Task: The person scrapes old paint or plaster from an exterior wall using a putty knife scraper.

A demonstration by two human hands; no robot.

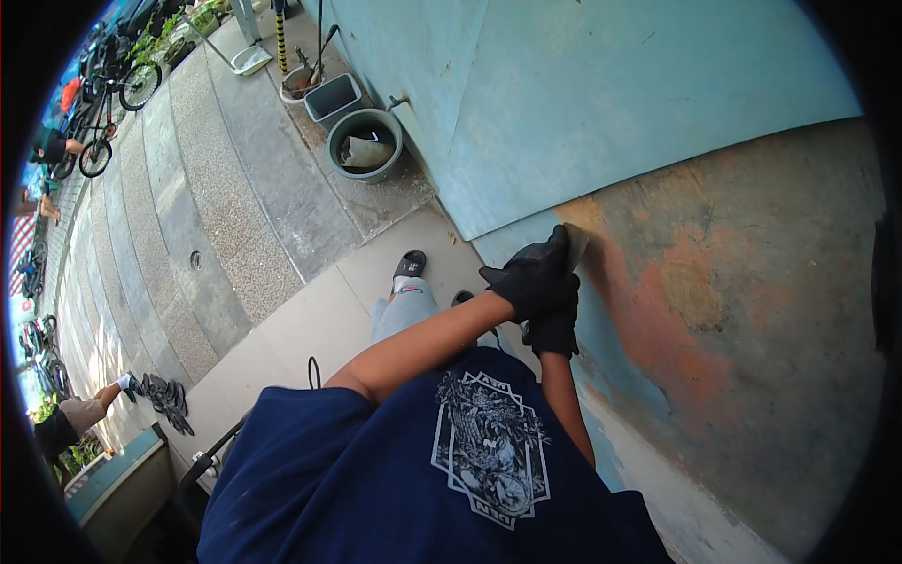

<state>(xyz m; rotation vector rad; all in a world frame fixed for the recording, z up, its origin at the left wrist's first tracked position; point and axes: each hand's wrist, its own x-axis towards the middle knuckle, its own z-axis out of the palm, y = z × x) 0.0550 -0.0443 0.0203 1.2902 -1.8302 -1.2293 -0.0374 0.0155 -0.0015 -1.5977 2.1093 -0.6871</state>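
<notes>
Black gloves cover both my hands, which are pressed together against the wall's bare patch. My left hand (534, 278) lies over the right, fingers closed. Just below and behind it is my right hand (554, 327), also closed and partly covered by the left. A flat, greyish scraper blade (578, 246) sticks out past the fingertips and meets the wall. The scraper's handle is hidden within the gloves. Around the blade, the wall patch (686, 291) shows grey cement with orange and reddish stains, beneath a light-blue painted surface (620, 94).
Grey tubs (365, 169) and a rectangular bin (333, 100) stand along the wall's foot, near a dustpan (251, 61). My sandalled foot (411, 264) rests on pale tiles. Far left are a bicycle (110, 111), dark shoes (167, 399) and other people.
</notes>
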